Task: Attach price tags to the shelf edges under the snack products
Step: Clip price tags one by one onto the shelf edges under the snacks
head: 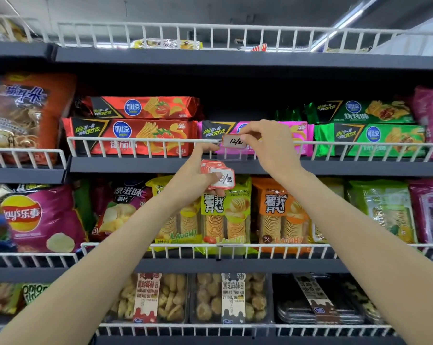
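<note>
My right hand [267, 145] pinches a small red-and-white price tag [233, 141] with handwriting, held against the white wire rail [145, 140] of the middle shelf, in front of a pink snack box [295, 135]. A clear plastic tag holder [231, 157] hangs on the rail just below the tag. My left hand [198, 174] grips a stack of similar price tags [219, 176] lower down, in front of the dark shelf edge [125, 165], with one finger stretched up to the rail.
Red chip boxes [135, 135] and green chip boxes [370, 138] flank the pink one. Below are chip bags [43, 217] and stacked crisp packs [225, 215]; another clear holder [229, 255] hangs on the lower rail. Cookie trays [233, 297] fill the bottom shelf.
</note>
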`<act>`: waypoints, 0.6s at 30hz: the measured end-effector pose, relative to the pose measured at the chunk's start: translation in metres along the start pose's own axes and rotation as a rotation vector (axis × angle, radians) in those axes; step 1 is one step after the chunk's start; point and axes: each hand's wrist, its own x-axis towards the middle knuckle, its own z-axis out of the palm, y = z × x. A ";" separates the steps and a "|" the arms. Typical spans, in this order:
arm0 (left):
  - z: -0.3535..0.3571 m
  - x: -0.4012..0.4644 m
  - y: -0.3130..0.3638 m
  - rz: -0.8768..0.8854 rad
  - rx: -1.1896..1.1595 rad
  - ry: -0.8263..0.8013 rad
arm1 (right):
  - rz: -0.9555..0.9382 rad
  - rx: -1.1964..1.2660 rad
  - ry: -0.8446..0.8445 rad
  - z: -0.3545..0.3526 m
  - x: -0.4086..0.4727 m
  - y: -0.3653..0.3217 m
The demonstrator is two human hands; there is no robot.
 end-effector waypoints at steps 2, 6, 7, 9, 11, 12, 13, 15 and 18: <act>-0.002 0.001 -0.002 0.010 0.038 -0.015 | -0.017 -0.067 0.002 0.002 -0.002 -0.001; -0.006 0.003 -0.005 0.022 0.068 -0.043 | -0.133 -0.279 -0.003 0.004 -0.007 -0.002; -0.006 0.004 -0.005 0.027 0.067 -0.049 | -0.157 -0.309 -0.007 0.004 -0.009 -0.003; -0.007 0.006 -0.007 0.039 0.055 -0.063 | -0.186 -0.330 0.003 0.004 -0.013 -0.005; -0.008 0.007 -0.009 0.051 0.055 -0.071 | -0.195 -0.333 0.025 0.006 -0.015 -0.005; -0.009 0.008 -0.010 0.058 0.052 -0.075 | -0.193 -0.341 0.039 0.008 -0.017 -0.005; -0.009 0.008 -0.011 0.063 0.045 -0.081 | -0.184 -0.348 0.052 0.009 -0.018 -0.006; -0.010 0.008 -0.012 0.069 0.026 -0.092 | -0.170 -0.335 0.081 0.011 -0.021 -0.007; -0.010 0.007 -0.014 0.074 0.015 -0.101 | -0.154 -0.319 0.078 0.011 -0.024 -0.010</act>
